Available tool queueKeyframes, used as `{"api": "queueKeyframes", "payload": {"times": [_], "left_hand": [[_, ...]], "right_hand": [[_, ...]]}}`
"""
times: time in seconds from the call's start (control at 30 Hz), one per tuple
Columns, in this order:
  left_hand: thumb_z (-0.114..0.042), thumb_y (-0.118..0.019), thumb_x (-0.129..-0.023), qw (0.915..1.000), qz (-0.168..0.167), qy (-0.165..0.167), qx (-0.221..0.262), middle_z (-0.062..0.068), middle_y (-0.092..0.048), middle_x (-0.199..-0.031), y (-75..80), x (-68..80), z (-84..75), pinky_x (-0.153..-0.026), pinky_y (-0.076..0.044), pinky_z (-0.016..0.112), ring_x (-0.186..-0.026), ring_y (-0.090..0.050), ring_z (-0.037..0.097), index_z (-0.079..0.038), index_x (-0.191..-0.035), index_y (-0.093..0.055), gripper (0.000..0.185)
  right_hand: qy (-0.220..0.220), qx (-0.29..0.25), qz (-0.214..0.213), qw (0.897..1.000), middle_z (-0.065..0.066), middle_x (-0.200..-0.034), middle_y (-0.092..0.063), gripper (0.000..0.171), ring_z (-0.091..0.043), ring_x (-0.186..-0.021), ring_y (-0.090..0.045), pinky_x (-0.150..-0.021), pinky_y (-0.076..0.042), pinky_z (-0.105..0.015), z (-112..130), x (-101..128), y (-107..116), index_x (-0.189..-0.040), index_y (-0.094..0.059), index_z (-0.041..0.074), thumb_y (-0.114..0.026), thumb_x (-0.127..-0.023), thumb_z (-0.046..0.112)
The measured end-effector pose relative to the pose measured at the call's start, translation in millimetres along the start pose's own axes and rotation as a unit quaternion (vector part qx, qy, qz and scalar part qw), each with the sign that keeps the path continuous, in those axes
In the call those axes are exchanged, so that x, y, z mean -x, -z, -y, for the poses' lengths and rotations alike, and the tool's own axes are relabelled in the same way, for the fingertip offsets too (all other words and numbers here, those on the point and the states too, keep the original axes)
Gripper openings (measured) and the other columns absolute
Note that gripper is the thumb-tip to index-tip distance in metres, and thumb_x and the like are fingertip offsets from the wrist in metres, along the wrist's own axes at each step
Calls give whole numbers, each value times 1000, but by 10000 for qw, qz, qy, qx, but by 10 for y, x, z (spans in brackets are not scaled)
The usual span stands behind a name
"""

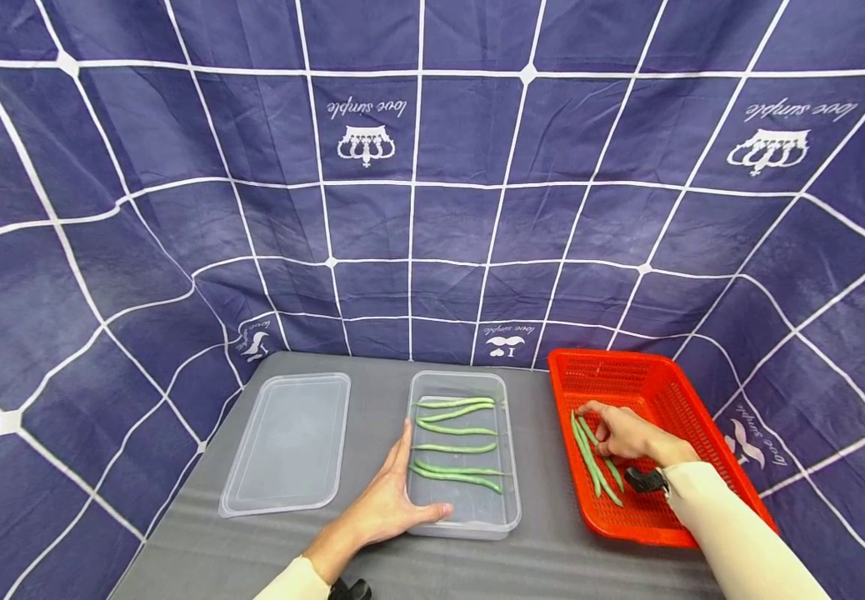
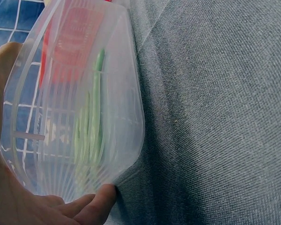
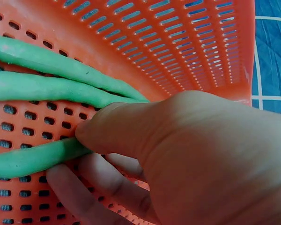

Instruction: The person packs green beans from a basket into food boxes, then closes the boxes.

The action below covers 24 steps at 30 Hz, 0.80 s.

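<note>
One bean in the red basket, right of the plastic box, pinched between thumb and fingers of the right hand. Runs roughly along the box's long side, so crosswise to the beans laid side to side within the box. Much nearer to right hand than left, with two more beans just beside the pinched one. Hands well apart: left hand spread against the box's left wall, fingers straight, thumb across its near end.

Gray table, lid, clear container, red basket
</note>
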State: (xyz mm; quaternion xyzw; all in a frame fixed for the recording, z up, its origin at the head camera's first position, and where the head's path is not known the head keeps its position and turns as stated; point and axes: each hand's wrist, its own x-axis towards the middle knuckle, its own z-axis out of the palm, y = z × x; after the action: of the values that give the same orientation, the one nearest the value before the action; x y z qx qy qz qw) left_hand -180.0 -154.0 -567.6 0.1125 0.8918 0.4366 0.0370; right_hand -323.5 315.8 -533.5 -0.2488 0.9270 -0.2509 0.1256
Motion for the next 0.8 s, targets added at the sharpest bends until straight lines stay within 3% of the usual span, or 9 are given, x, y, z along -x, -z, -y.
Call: {"api": "queueKeyframes", "payload": {"times": [0.3,0.57,0.8], "left_hand": [[-62,-101,-83,10000,18,-29,-35,24,-24,-193,13,-5,-15,-135,-43,69,-172,-42,50,-10,-188,3,157],[-60,-102,-84,10000,38,-30,75,22,-24,-194,23,13,-25,-135,-42,70,-173,-40,49,-12,-189,4,157],[-59,-102,-84,9999,29,-57,112,22,-24,-194,19,-5,-14,-136,-41,70,-173,-40,49,-10,-188,3,156]], "right_hand": [[-86,-153,-16,9998,0,-80,-66,77,-8,-64,-60,-58,-55,-24,35,-1,38,-150,-62,-2,-77,-76,-19],[98,408,-315,9986,3,-84,-72,72,-3,-73,-60,-70,-54,-26,86,7,86,-146,-65,0,-86,-77,-10],[220,537,-593,9965,3,-86,-72,73,-2,-73,-61,-73,-54,-28,157,-1,161,-146,-66,2,-88,-77,-9]]}}
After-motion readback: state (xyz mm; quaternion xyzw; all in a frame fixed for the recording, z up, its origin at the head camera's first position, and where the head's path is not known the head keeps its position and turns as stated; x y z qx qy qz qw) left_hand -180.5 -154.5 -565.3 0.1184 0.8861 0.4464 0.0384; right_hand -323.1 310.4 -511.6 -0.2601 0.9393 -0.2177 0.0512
